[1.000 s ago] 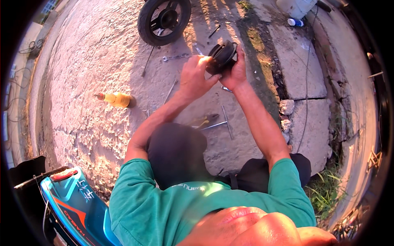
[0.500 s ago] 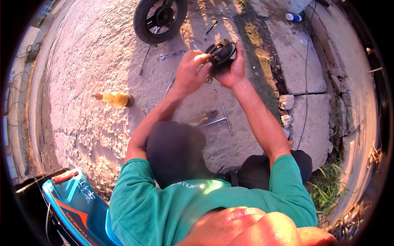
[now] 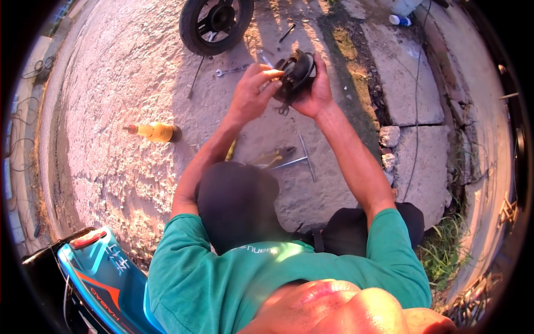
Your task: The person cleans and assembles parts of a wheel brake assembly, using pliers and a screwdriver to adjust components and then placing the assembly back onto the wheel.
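Hands raised since a second ago: the round black hub part (image 3: 296,75) now sits higher and closer to the wheel (image 3: 216,22). Right hand (image 3: 316,92) cups it from behind, gripping. Left hand (image 3: 250,94) pinches at its front rim, fingertips closed on the edge; work has shifted to fine fiddling. Below lie pliers (image 3: 272,157) and a T-wrench (image 3: 300,158); yellow bottle (image 3: 153,131) well left. Open concrete (image 3: 111,72) left, broken slabs (image 3: 411,145) right.
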`<state>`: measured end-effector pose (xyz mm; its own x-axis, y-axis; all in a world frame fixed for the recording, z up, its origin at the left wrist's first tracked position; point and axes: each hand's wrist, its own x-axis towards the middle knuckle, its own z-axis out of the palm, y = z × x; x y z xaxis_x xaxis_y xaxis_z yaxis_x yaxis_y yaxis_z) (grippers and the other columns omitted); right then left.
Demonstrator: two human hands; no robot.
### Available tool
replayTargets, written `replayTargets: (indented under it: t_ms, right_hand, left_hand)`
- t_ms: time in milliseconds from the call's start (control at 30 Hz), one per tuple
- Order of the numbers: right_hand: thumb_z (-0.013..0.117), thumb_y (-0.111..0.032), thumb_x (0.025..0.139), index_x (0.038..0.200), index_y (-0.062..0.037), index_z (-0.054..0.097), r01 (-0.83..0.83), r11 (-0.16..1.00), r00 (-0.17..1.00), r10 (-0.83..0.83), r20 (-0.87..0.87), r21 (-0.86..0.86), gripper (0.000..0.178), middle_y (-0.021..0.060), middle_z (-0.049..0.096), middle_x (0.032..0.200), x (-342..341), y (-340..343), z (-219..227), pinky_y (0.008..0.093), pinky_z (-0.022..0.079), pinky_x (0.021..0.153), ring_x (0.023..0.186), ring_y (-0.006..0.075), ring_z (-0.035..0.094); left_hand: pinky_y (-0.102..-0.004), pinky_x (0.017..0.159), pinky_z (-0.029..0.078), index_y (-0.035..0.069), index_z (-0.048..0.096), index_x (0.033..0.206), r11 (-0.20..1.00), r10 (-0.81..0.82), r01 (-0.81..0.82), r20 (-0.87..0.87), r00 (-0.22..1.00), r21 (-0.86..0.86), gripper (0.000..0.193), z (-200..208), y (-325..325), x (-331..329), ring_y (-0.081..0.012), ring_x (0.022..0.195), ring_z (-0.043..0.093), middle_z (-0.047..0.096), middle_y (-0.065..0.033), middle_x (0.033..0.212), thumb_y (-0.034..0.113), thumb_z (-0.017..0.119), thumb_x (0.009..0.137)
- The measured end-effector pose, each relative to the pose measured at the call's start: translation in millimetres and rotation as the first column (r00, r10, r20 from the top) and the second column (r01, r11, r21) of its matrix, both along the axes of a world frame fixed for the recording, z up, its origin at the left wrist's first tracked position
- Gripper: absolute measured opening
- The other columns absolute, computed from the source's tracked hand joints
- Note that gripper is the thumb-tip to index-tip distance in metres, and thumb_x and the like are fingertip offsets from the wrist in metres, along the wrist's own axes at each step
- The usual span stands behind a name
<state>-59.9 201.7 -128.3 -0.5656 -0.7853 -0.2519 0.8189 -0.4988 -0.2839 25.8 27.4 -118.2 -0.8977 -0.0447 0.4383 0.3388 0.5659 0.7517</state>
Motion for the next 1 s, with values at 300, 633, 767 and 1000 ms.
replayTargets:
  t_ms: [300,633,767,1000]
  right_hand:
    - [0.047,-0.081,0.092,0.123,-0.0157,0.066,0.030,1.000,0.999,-0.029,-0.020,0.008,0.075,0.0058,0.070,0.116,0.7,0.9,0.9,0.0496,0.056,0.092,0.105,0.0254,0.066]
    - [0.050,-0.079,0.092,0.112,-0.0158,0.067,0.013,0.996,1.000,-0.015,0.024,0.093,0.069,0.0041,0.070,0.106,-0.9,-3.7,-3.5,0.0464,0.056,0.083,0.096,0.0243,0.066]
    - [0.057,-0.074,0.093,0.108,-0.0118,0.069,0.043,0.979,0.997,-0.030,-0.069,0.201,0.065,0.0078,0.072,0.100,-17.3,0.4,-26.5,0.0475,0.060,0.083,0.091,0.0267,0.070]
    - [0.064,-0.066,0.094,0.104,-0.0130,0.066,0.091,0.949,0.994,-0.068,-0.086,0.301,0.054,0.0064,0.071,0.095,-6.6,-3.1,-31.7,0.0420,0.062,0.077,0.084,0.0236,0.071]
  left_hand:
    - [-0.0359,0.092,0.051,0.008,0.075,0.117,0.995,-0.049,0.046,-0.028,0.998,-0.088,0.023,1.6,0.7,-0.6,-0.0273,0.107,0.064,0.064,-0.0110,0.112,0.010,0.073,0.094]
    - [-0.0332,0.092,0.052,0.006,0.073,0.121,1.000,0.001,-0.002,0.054,0.999,0.026,0.025,-12.1,1.6,2.6,-0.0225,0.108,0.066,0.066,-0.0094,0.115,0.012,0.071,0.097]
    - [-0.0304,0.095,0.052,0.003,0.068,0.129,0.961,-0.030,-0.038,0.242,0.970,0.275,0.031,-18.6,8.8,-2.1,-0.0164,0.112,0.066,0.068,-0.0068,0.123,0.013,0.070,0.099]
    - [-0.0329,0.097,0.054,-0.002,0.051,0.145,0.887,-0.238,0.030,0.403,0.884,0.460,0.061,-32.7,17.4,-1.0,-0.0174,0.112,0.066,0.066,-0.0102,0.128,0.017,0.078,0.094]
